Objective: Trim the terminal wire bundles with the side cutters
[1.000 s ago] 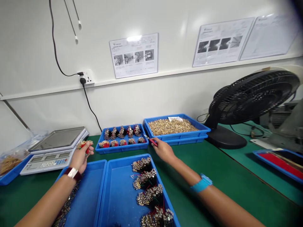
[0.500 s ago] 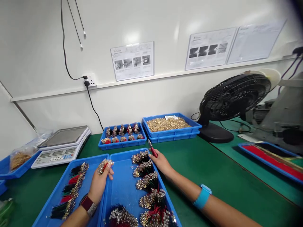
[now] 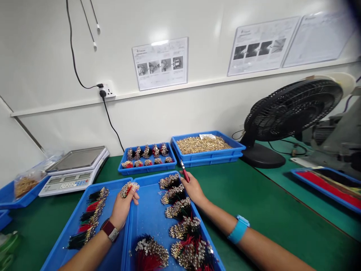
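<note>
My left hand [image 3: 124, 205] is closed around a bundle of red wires with metal terminals [image 3: 129, 189], held over the rim between two blue trays. In my right hand [image 3: 194, 188] is a red-handled hand tool, seemingly pliers or tweezers [image 3: 185, 173], its metal tip pointing up and away. That hand is beside the right rim of the nearer right tray [image 3: 146, 222]. Several bundles of terminal-tipped wires [image 3: 177, 209] line that tray's right side, and another bundle [image 3: 150, 252] lies at its front. The left tray [image 3: 66, 233] holds a row of black, red and green wire bundles [image 3: 93, 210].
Behind stands a blue tray with two rows of bundles [image 3: 146, 171]. Stacked trays of loose gold terminals [image 3: 203, 145] sit beside it. A scale [image 3: 75, 171] is at left, a black fan [image 3: 290, 113] at right. A tray with red and black wires [image 3: 327, 188] lies far right.
The view has shifted slightly. Both hands keep their hold, the left on the wire bundle and the right on the red-handled tool, with little movement relative to the trays.
</note>
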`<control>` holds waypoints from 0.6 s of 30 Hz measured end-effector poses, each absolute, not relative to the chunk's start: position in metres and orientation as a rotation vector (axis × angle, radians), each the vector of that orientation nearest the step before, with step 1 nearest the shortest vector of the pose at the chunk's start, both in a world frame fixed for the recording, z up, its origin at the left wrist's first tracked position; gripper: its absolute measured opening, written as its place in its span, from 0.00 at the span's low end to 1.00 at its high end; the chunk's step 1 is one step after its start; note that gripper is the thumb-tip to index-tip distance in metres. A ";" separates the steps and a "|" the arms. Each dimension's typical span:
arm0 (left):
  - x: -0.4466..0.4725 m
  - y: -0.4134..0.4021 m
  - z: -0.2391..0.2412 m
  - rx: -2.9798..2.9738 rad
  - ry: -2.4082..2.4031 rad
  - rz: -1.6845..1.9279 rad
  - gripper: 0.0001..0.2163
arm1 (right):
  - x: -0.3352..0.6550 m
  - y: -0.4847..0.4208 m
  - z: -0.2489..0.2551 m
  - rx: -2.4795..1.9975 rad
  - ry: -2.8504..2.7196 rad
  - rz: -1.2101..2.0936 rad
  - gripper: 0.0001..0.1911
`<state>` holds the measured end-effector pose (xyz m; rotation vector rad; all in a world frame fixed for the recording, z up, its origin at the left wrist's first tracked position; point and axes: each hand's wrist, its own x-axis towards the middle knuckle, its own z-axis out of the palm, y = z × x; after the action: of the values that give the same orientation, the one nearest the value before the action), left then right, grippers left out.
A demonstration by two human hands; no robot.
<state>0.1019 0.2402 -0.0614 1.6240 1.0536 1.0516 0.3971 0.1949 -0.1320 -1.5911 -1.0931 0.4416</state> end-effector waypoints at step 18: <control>0.102 0.195 -0.012 1.543 0.859 0.388 0.28 | 0.370 0.106 0.037 -1.342 -2.377 0.133 0.32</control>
<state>0.1015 0.1950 -0.0120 1.5426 0.8586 0.3877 0.3697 0.1061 0.0369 -1.3416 -2.3768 0.1326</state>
